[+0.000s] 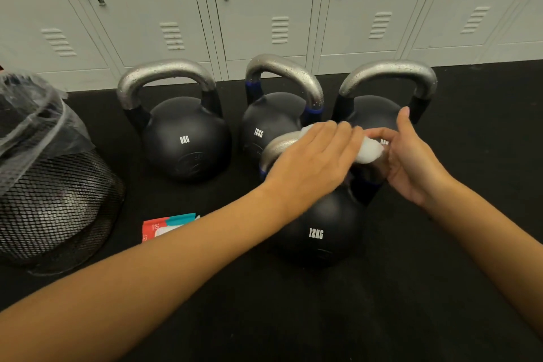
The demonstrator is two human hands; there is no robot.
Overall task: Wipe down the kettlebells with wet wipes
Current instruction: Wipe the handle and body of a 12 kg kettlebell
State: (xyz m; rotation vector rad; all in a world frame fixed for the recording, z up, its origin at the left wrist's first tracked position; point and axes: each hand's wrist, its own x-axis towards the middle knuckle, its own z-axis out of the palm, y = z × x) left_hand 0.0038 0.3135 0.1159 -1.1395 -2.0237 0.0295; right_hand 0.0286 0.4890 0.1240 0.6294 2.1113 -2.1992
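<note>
Several black kettlebells with steel handles stand on the black floor. The nearest one, marked 12KG (316, 232), is in front of me. My left hand (308, 160) lies flat over its handle. A white wet wipe (368, 151) sits bunched on that handle, and my right hand (411, 156) pinches it with thumb and fingers. Behind stand an 8KG kettlebell (185, 138), another 12KG one (270, 123) with blue bands, and a third (379, 110) partly hidden by my hands. Droplets show on the rear handles.
A red and teal wet wipe pack (164, 226) lies on the floor left of the near kettlebell. A black mesh bin (50, 185) with a clear liner stands at far left. Grey lockers (264, 9) line the wall behind.
</note>
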